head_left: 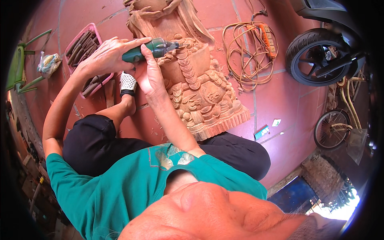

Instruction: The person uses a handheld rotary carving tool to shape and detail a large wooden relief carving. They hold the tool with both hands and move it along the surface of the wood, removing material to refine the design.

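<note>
A dark green handheld power tool, which looks like a rotary grinder (157,48), lies across both my hands. My left hand (102,55) is closed around its rear end, with the index finger stretched along the top. From below, my right hand (150,77) grips the body, thumb up against its side. The metal tip points right and meets or hovers just over the wooden carving (202,100); I cannot tell whether they touch. Scales, scrolls and drapery in relief cover this reddish-brown piece, which lies on the floor before my folded legs.
Left of the carving, a pink basket (95,31) holds several dark chisel-like tools (83,47). A plastic bag (49,65) lies near a green metal frame (17,68). To the right are a coiled cable (236,83), an orange power strip (268,41), a motorbike wheel (294,58) and a bicycle wheel (317,132).
</note>
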Tool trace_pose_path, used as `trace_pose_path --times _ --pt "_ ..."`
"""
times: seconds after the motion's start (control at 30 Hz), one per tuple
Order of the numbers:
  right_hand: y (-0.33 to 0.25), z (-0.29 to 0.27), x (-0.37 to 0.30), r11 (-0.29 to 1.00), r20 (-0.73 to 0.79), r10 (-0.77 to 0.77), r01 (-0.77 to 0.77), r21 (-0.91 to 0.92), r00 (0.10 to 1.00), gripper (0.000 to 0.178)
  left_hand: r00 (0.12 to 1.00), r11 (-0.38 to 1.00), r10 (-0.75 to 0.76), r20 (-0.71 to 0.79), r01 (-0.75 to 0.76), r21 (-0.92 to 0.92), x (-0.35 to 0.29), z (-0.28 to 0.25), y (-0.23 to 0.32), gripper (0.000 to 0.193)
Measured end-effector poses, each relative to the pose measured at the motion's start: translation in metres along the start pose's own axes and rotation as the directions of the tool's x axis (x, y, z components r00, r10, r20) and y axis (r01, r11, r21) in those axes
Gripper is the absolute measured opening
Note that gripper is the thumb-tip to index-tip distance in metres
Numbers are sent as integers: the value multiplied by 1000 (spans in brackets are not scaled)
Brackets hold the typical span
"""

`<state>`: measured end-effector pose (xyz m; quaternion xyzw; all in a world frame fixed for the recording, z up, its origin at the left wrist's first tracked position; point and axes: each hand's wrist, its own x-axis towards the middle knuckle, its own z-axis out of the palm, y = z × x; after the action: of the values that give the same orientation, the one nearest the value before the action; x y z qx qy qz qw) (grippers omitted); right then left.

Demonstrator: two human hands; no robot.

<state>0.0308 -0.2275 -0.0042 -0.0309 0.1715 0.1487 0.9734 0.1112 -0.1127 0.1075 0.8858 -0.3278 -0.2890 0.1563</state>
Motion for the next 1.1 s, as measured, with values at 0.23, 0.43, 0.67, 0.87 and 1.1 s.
trace_pose_path --times 0.23,0.43,0.67,0.87,1.1 --pt "0 -13 6 999 1 13 -13 -32 1000 44 998 997 -59 -13 58 -42 1 9 -4 93" --pt "2 -14 6 998 -29 28 -30 -53 999 44 974 992 116 -193 -124 -31 -1 23 -19 90" --pt "12 -6 -2 998 -62 -45 43 -36 997 41 985 993 106 -139 -112 -36 -7 19 -21 89" --pt "10 -8 0 999 -50 -24 22 -38 998 41 981 993 108 -161 -114 -25 -8 22 -22 90" --pt "0 -14 6 999 -35 -6 5 -40 999 42 997 997 -67 -26 66 -41 2 17 -7 88"
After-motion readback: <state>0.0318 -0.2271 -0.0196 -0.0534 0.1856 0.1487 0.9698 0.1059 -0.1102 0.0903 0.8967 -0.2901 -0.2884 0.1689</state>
